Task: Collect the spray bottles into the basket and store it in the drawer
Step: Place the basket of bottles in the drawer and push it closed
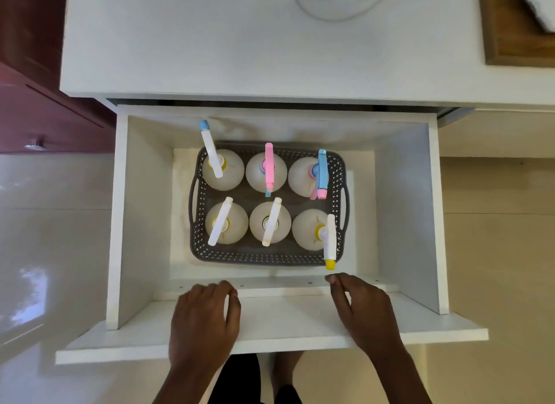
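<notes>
Head view, closing stage. The dark grey perforated plastic basket [264, 258] sits on the floor of the white wooden drawer [402, 193], which is pulled fully out. It holds six translucent white spray bottles [268, 172] upright in two rows of three, so collection appears complete and only the push-in remains. The left hand [204, 316] rests on the drawer's flat white front panel [285, 316] with its fingers bent over the panel's inner edge. The right hand [363, 310] lies flatter on the same panel, fingers extended and relaxed, gripping nothing. A good closing stroke would press evenly with both hands, straight and slow, so the drawer does not skew on its runners or tip the bottles. Open floor surrounds the basket on all sides. The yellow-tipped nozzle [330, 264] overhangs the basket's near rim, close to the right fingertips. The blue-tipped nozzle [204, 124] leans toward the back wall; its clearance under the white countertop [180, 43] cannot be judged from above
</notes>
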`<act>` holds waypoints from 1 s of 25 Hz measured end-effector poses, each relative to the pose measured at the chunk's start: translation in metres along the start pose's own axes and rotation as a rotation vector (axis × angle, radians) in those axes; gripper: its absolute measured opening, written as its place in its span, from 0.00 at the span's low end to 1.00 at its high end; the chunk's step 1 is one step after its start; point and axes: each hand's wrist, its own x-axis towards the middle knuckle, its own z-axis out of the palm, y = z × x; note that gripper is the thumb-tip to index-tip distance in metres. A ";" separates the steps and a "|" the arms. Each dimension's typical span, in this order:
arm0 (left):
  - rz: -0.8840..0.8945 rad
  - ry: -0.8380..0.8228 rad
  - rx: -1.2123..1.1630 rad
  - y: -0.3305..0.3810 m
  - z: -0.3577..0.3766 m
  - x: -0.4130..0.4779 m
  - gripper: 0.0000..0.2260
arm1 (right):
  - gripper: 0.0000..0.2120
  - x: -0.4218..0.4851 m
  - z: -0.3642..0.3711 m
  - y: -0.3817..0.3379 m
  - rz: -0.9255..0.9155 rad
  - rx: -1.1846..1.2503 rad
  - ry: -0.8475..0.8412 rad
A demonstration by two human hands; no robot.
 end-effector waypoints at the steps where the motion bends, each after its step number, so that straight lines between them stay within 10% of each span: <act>1: 0.041 0.052 0.012 -0.001 0.001 -0.001 0.11 | 0.20 -0.002 0.001 0.000 -0.124 0.059 0.098; 5: 0.092 0.288 0.098 0.000 0.003 -0.001 0.11 | 0.18 -0.001 0.005 0.003 -0.420 0.017 0.329; 17: 0.197 0.687 -0.003 0.015 -0.030 0.110 0.15 | 0.16 0.117 -0.042 -0.022 -0.530 0.009 0.634; 20: 0.224 0.680 -0.034 0.025 -0.054 0.149 0.20 | 0.16 0.151 -0.058 -0.031 -0.580 0.000 0.502; 25: 0.416 0.389 0.129 0.029 -0.086 0.204 0.43 | 0.45 0.189 -0.069 -0.040 -0.614 -0.329 0.120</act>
